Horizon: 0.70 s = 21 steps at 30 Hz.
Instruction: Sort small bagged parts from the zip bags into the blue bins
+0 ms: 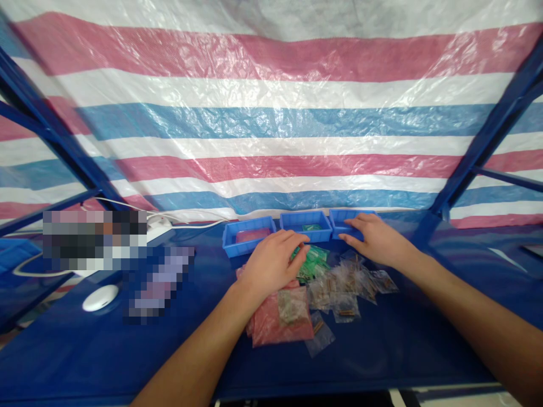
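Note:
My left hand (275, 261) hovers over the pink plastic bags (271, 322) and the near edge of the green circuit boards (316, 263). Its thumb and fingers are apart, with nothing visible between them. At the right blue bin (339, 232), my right hand (375, 237) reaches over the front rim, thumb and index finger spread; I see nothing held. A heap of small clear bags (335, 285) with brass-coloured pins lies below and between the hands. The middle blue bin (288, 229) contains a green piece, and the left blue bin (229, 246) a pink bag.
On the left of the blue table (182, 350) are a white oval object (100, 298), a blurred-out patch and a white power strip (159, 226) with cables. Blue metal posts (479, 135) stand at both sides, before a striped plastic sheet (271, 121).

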Motion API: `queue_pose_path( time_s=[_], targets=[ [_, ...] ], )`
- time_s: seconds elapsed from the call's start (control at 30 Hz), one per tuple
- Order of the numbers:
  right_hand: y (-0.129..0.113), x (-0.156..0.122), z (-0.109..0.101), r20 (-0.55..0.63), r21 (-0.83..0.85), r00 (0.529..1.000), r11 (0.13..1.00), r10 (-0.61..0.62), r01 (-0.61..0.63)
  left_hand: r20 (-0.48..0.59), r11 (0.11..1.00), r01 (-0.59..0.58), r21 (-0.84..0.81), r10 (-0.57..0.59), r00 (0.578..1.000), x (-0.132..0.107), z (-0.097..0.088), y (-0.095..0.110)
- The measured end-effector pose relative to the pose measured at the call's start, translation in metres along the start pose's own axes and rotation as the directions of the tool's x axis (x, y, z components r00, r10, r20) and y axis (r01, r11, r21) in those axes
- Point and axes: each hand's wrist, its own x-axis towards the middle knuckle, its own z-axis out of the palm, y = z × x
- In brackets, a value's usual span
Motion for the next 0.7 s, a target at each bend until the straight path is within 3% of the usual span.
queue_pose_path(
  time_s=[0.1,0.23,0.37,0.43,0.7],
  targets=[
    [-0.012,0.001,-0.006,-0.127,0.051,0.991,0.998,-0.028,0.034,-0.012,1.0,0.001,-0.009,-0.001,1.0,0.0,-0.001,0.0],
    [-0.04,0.001,-0.018,-0.211,0.219,0.967,0.958,-0.139,0.186,-0.016,1.0,0.005,-0.003,-0.005,1.0,-0.001,0.0,-0.001],
    [-0.066,-0.002,-0.022,-0.057,0.444,0.934,0.83,-0.352,0.339,-0.008,1.0,0.007,0.021,-0.007,1.0,-0.001,0.001,-0.001],
    [-0.074,-0.004,-0.02,0.004,0.502,0.913,0.79,-0.409,0.352,0.0,0.999,0.011,0.031,-0.011,1.0,-0.001,0.001,0.0],
    [-0.074,-0.007,-0.008,0.113,0.573,0.928,0.786,-0.355,0.231,-0.005,1.0,0.013,0.019,-0.013,1.0,-0.002,0.002,-0.001]
  ],
)
